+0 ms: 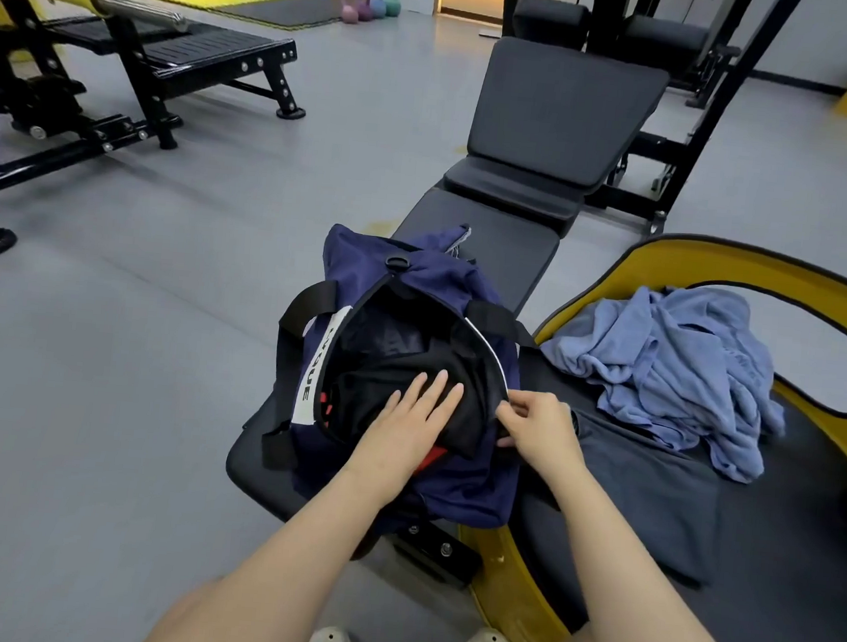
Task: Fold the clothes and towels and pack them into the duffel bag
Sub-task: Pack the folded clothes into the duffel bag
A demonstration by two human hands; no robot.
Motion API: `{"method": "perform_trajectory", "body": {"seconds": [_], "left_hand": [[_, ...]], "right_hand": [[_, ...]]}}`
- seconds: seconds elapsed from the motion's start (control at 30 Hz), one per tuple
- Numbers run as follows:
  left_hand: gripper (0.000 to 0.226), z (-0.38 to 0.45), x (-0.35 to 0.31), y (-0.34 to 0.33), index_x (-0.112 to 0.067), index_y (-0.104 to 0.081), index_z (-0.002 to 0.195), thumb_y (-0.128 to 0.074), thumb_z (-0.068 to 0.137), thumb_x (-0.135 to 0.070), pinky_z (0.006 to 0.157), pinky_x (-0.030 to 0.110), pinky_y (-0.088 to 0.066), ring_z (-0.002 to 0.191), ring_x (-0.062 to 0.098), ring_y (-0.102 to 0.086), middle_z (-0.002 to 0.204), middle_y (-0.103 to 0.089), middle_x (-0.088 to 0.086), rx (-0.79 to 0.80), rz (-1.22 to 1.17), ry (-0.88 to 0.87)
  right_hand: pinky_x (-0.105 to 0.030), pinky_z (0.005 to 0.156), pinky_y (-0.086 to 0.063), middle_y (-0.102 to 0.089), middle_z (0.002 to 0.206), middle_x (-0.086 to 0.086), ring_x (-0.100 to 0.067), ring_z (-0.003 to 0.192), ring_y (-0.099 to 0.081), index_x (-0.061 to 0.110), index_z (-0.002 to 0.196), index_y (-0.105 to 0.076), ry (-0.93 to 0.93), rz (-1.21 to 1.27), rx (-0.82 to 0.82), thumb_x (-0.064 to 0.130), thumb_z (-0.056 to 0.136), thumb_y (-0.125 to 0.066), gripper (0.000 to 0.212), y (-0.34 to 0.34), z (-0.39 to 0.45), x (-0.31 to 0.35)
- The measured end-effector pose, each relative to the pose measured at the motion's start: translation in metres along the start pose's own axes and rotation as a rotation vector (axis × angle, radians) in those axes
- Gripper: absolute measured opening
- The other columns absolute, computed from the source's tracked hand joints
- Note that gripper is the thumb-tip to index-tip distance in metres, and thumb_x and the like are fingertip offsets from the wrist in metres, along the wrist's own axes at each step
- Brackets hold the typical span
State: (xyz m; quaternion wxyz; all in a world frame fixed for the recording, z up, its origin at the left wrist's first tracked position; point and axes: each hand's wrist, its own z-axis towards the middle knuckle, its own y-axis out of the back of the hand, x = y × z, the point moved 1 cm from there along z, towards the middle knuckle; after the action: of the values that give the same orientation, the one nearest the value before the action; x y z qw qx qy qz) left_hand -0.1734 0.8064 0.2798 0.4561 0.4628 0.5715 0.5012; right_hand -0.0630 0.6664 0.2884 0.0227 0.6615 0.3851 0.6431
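Both hands work the navy fabric duffel bag (453, 482): flat left hand (404, 424) pressing the folded black garment (396, 369), right hand (538, 425) pinching the rim beside it, which could slip and snag.

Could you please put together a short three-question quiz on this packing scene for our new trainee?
1. True or false: the left hand lies flat, fingers straight, on the black garment inside the duffel bag.
2. What does the right hand pinch? A) the blue towel B) the bag's opening edge C) a bag handle
3. Which items near the bag are not yet packed, and where do they lie?

Key
1. True.
2. B; its fingers grip the rim at the bag's right side.
3. The crumpled blue towel and a dark grey garment, both to the right of the bag, on the yellow-edged pad beside the bench.
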Motion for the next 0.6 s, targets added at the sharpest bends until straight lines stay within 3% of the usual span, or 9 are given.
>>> {"method": "perform_trajectory", "body": {"seconds": [0.1,0.17,0.37,0.43,0.5,0.57,0.6], "left_hand": [[0.073,-0.001,-0.003,0.002,-0.019,0.013,0.15,-0.036,0.098,-0.005,0.118,0.039,-0.004,0.147,0.022,0.005,0.159,0.013,0.004,-0.037,0.128,-0.051],[0.078,0.0,-0.005,-0.005,-0.021,0.016,0.149,-0.04,0.097,-0.007,0.118,0.041,-0.002,0.147,0.02,0.007,0.158,0.017,0.002,0.035,0.167,-0.055],[0.075,0.009,-0.009,-0.021,-0.025,0.022,0.146,-0.038,0.101,-0.029,0.117,0.045,0.001,0.146,0.019,0.014,0.156,0.024,-0.003,0.208,0.213,0.024],[0.066,0.008,-0.009,-0.015,-0.023,0.015,0.149,-0.03,0.103,-0.036,0.117,0.046,0.004,0.145,0.021,0.017,0.157,0.023,0.0,0.305,0.093,-0.048],[0.057,0.008,-0.001,-0.001,-0.023,0.001,0.152,-0.026,0.103,-0.035,0.116,0.043,0.006,0.146,0.02,0.014,0.159,0.014,0.0,0.376,-0.258,-0.094],[0.049,0.01,0.006,0.01,-0.022,-0.016,0.151,-0.028,0.104,-0.03,0.117,0.036,0.001,0.147,0.016,0.003,0.16,-0.005,-0.003,0.26,-0.59,-0.029],[0.048,0.013,0.006,0.013,-0.022,-0.02,0.15,-0.029,0.104,-0.029,0.117,0.034,-0.002,0.147,0.015,-0.002,0.159,-0.011,-0.004,0.152,-0.593,0.01]], "right_hand": [[-0.023,0.06,-0.057,-0.07,0.081,-0.018,-0.012,0.058,-0.068,-0.001,0.087,-0.068,0.032,-0.039,-0.057,0.011,0.091,-0.052,0.021,0.01,-0.007,0.011],[-0.017,0.053,-0.051,-0.069,0.083,-0.021,-0.01,0.053,-0.067,-0.006,0.09,-0.066,0.054,-0.086,-0.052,0.012,0.092,-0.052,0.022,0.013,-0.012,0.017],[-0.044,0.071,-0.056,-0.065,0.077,-0.024,-0.011,0.053,-0.068,-0.011,0.092,-0.061,0.061,-0.086,-0.028,0.013,0.091,-0.052,0.025,0.016,-0.014,0.018],[-0.046,0.073,-0.055,-0.058,0.069,-0.015,-0.011,0.053,-0.068,-0.012,0.089,-0.059,0.047,-0.096,-0.016,0.013,0.091,-0.052,0.025,0.017,-0.015,0.016],[-0.045,0.074,-0.055,-0.054,0.067,-0.011,-0.011,0.052,-0.068,-0.012,0.086,-0.057,0.031,-0.093,-0.007,0.012,0.09,-0.051,0.025,0.018,-0.017,0.016],[-0.045,0.075,-0.055,-0.05,0.065,-0.008,-0.012,0.053,-0.068,-0.009,0.081,-0.057,0.02,-0.084,-0.001,0.012,0.091,-0.051,0.023,0.019,-0.017,0.015],[-0.044,0.075,-0.055,-0.049,0.066,-0.008,-0.012,0.053,-0.068,-0.007,0.08,-0.057,0.017,-0.08,0.003,0.012,0.091,-0.052,0.023,0.019,-0.017,0.016]]}}
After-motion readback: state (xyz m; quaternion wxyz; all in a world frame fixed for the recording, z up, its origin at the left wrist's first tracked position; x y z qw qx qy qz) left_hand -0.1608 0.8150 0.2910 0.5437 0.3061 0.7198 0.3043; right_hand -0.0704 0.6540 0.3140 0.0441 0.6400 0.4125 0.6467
